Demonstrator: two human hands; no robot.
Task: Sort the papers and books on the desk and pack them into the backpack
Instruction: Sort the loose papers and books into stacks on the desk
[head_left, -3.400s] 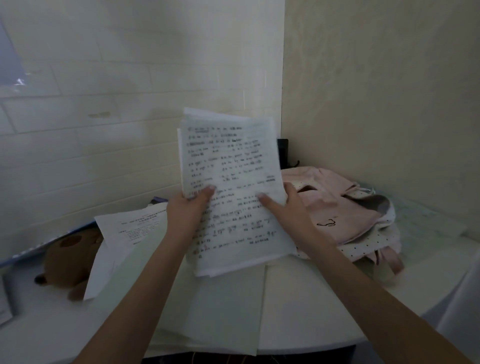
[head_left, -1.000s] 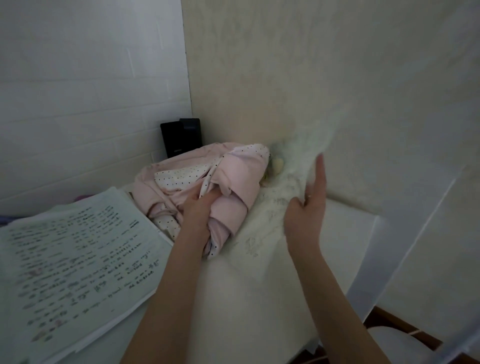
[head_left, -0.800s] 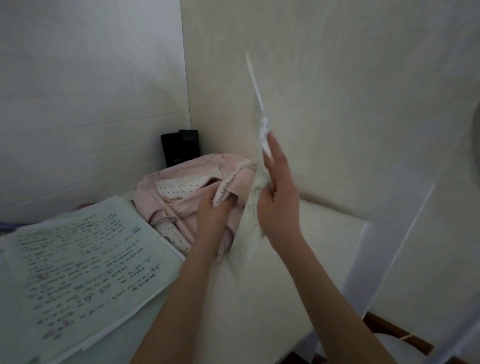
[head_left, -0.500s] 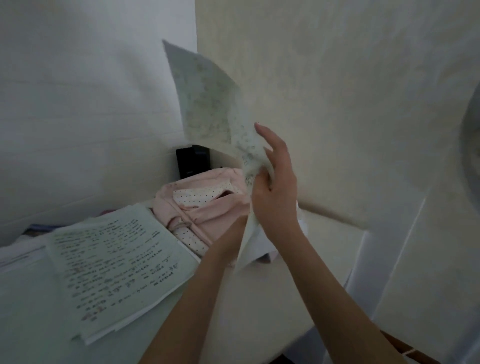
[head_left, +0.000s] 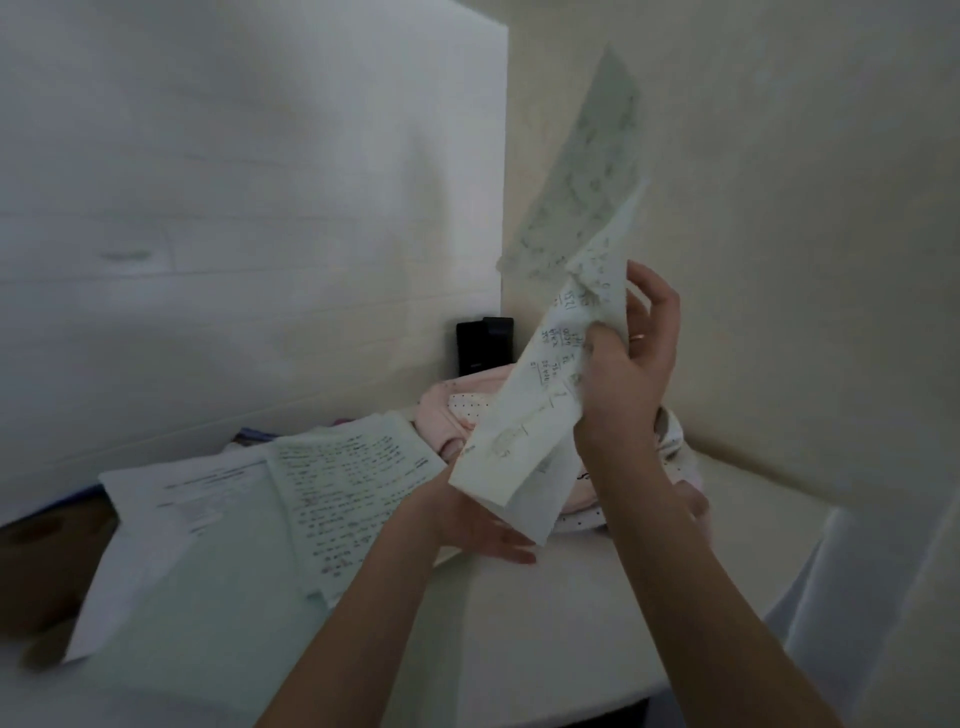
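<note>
My right hand (head_left: 631, 374) grips a bent, handwritten sheet of paper (head_left: 524, 436) and holds it up above the desk, its top end flapping toward the wall corner. My left hand (head_left: 485, 525) lies low under the sheet's bottom end with its fingers stretched out to the right, partly hidden by the paper. The pink dotted backpack (head_left: 449, 415) lies in the desk's corner behind both hands. A stack of handwritten papers (head_left: 353, 493) rests on the desk to the left of the backpack.
More white sheets (head_left: 176, 499) and a pale green sheet (head_left: 208, 623) cover the left of the white desk (head_left: 561, 634). A brown plush toy (head_left: 36, 566) lies at the far left. A black box (head_left: 485, 343) stands against the wall behind the backpack.
The stack I held went down onto the desk. My right hand pulled a sheet from beside the backpack and raised it; my left hand let go of the backpack and moved under the sheet.
</note>
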